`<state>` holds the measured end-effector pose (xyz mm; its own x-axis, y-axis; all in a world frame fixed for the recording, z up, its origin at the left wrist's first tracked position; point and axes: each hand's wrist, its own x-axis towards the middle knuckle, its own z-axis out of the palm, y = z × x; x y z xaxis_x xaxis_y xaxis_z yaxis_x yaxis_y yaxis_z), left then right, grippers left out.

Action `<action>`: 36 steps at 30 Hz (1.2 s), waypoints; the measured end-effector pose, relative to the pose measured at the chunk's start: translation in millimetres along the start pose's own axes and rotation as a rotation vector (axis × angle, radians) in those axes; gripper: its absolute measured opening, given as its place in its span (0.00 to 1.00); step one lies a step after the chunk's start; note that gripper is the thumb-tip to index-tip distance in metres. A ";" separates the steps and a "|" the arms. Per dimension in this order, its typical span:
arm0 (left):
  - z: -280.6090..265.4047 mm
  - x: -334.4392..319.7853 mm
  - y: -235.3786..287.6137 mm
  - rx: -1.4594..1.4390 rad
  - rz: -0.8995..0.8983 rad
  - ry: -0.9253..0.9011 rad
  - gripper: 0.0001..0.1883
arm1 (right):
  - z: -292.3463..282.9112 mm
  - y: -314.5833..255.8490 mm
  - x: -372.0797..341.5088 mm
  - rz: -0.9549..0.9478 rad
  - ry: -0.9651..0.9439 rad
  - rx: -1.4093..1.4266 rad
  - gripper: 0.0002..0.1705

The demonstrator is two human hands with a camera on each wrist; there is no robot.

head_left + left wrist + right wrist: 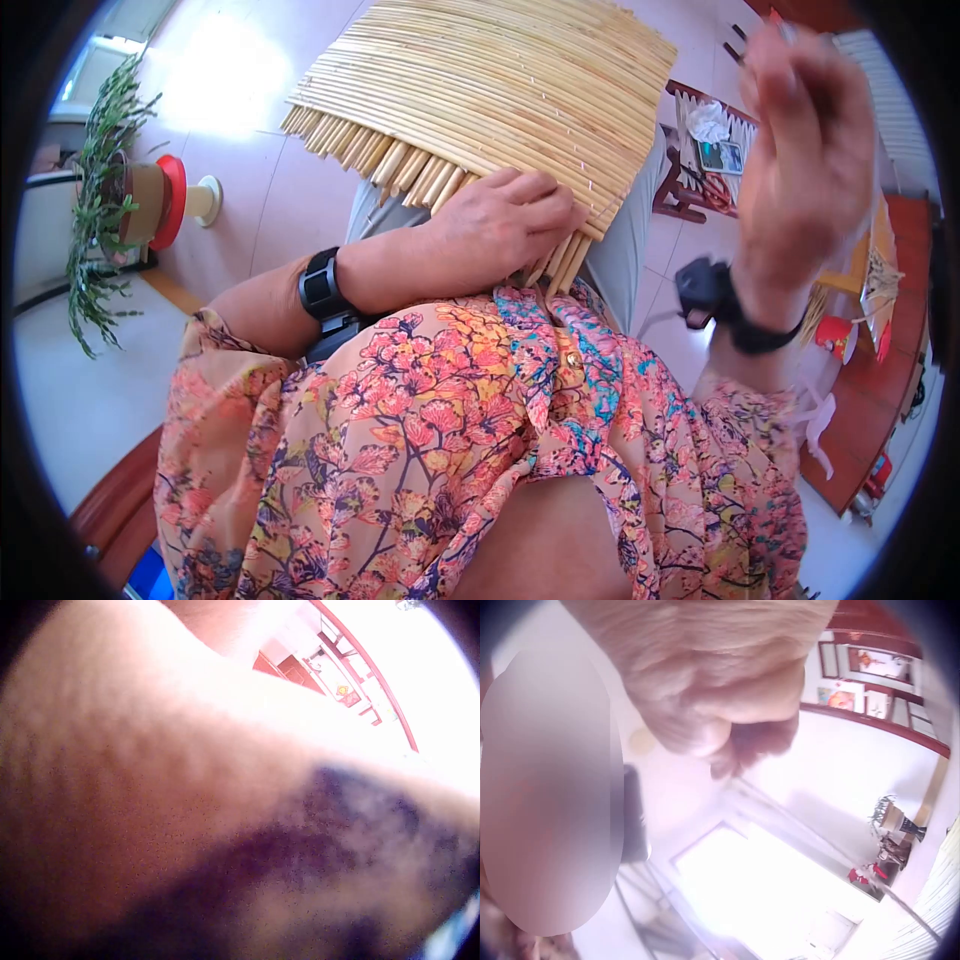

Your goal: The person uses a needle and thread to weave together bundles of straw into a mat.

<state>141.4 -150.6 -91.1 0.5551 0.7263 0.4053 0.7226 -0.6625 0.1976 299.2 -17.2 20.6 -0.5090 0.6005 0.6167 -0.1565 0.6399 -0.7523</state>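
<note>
A mat of pale stalks (480, 80), stitched in rows, lies across the person's lap in the head view. The left hand (500, 232) grips its near edge with curled fingers, beside some protruding stalk ends. Raised off to the right of the mat is the right hand (805, 160), slightly blurred. In the right wrist view the right hand (712, 675) pinches a thin cord (817, 836), which runs down to the right towards the mat's edge (941, 900). Blurred skin and dark fabric fill most of the left wrist view, where the left fingers are hidden.
A low stool (680, 200) right of the mat bears a phone (720, 157) and red-handled scissors (712, 190). At the left stand a trailing green plant (105, 200) and a red round object (170, 202). A reddish wooden surface (870, 400) is at the far right.
</note>
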 end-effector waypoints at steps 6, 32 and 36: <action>-5.1 3.9 -2.9 -0.023 -0.081 -0.034 0.26 | 16.9 -3.9 7.5 0.527 0.018 0.341 0.08; -2.8 -6.8 -7.3 -0.054 -0.069 0.108 0.23 | -48.9 -3.2 9.3 0.290 -0.291 -0.191 0.08; -2.7 -8.3 -5.1 -0.066 -0.076 0.104 0.22 | -53.4 3.3 -4.3 0.332 -0.202 -0.110 0.09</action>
<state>132.0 -153.8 -93.0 0.4518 0.7542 0.4765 0.7304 -0.6194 0.2879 346.0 8.0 27.8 -0.6745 0.6839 0.2781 0.1305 0.4812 -0.8669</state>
